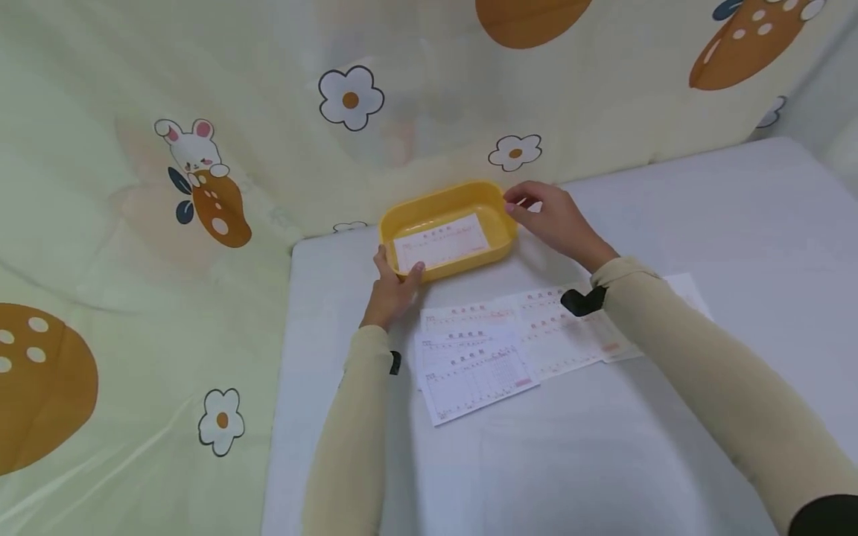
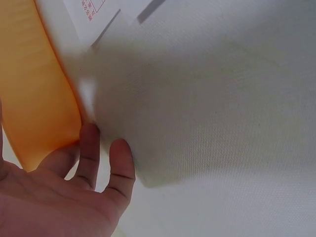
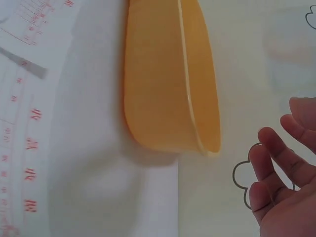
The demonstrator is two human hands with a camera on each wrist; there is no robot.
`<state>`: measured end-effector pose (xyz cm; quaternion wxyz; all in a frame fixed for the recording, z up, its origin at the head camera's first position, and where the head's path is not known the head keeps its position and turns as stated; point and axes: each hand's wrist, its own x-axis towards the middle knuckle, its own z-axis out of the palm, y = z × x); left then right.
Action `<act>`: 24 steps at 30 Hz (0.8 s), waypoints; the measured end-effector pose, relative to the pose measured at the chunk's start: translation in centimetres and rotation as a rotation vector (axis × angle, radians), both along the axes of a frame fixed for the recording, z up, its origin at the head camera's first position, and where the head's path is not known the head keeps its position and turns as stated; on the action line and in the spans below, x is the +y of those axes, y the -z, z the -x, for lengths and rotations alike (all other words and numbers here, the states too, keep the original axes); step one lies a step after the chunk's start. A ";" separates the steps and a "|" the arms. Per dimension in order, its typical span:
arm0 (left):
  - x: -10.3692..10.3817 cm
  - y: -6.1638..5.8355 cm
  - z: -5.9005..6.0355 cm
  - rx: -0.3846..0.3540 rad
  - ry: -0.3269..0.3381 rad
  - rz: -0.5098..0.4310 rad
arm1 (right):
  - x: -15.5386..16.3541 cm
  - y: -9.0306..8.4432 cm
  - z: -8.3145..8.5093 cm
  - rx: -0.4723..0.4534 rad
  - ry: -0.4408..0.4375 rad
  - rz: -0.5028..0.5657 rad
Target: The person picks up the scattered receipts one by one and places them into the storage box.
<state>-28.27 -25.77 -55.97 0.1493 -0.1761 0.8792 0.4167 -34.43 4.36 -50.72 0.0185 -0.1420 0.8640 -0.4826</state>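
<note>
Gripping the near left corner of a yellow tray (image 1: 497, 225), the left hand (image 1: 392, 296) has its thumb at the near rim and its other fingers bent along the outside, while one printed slip (image 1: 442, 243) lies inside the tray. Just by the tray's right end, the right hand (image 1: 551, 217) has loosely bent, parted fingers with nothing visible in them. The tray is at the white table's (image 1: 536, 469) far edge, beyond several overlapping printed papers (image 1: 482, 380).
</note>
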 end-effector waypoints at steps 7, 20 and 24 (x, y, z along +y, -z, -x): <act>-0.5 0.2 0.3 0.002 0.001 0.000 | 0.6 1.7 -3.1 0.024 -0.011 -0.027; 0.0 0.6 0.5 -0.002 -0.001 0.007 | 0.3 5.6 -9.7 0.059 -0.181 -0.045; -0.1 0.8 0.7 -0.015 -0.021 0.009 | 0.1 7.1 -11.2 0.074 -0.237 -0.040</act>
